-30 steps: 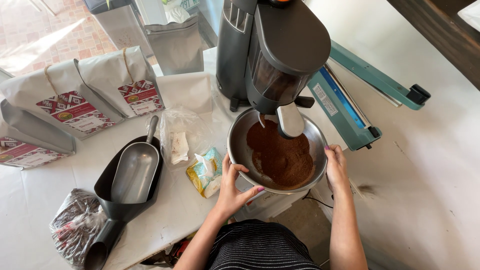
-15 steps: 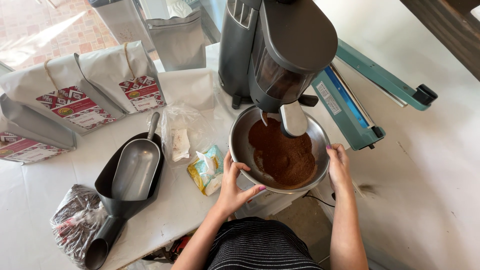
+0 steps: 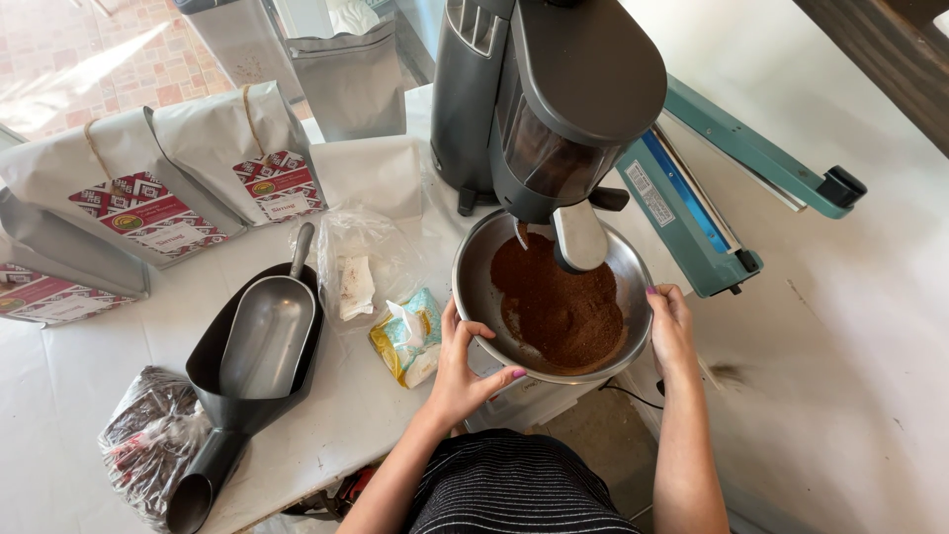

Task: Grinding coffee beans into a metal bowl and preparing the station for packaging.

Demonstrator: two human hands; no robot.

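A round steel bowl [image 3: 482, 287] of brown ground coffee [image 3: 559, 307] sits under the spout of a dark grey grinder [image 3: 554, 99]. My left hand [image 3: 463, 368] grips the bowl's near-left rim, thumb over the edge. My right hand [image 3: 672, 331] holds the right rim, fingers along the outside. Both forearms reach up from the bottom of the view. The grinder's pale spout hangs over the coffee heap.
Left of the bowl lie a small blue-yellow packet [image 3: 405, 338], a clear plastic bag [image 3: 358, 262], a metal scoop [image 3: 269, 331] in a black scoop [image 3: 232, 415], and a bag of beans [image 3: 148, 440]. White tagged pouches [image 3: 198, 158] stand behind. A teal heat sealer [image 3: 702, 213] lies right.
The view has shifted slightly; both hands stay on the bowl's rim under the grinder. Nothing else has visibly moved.
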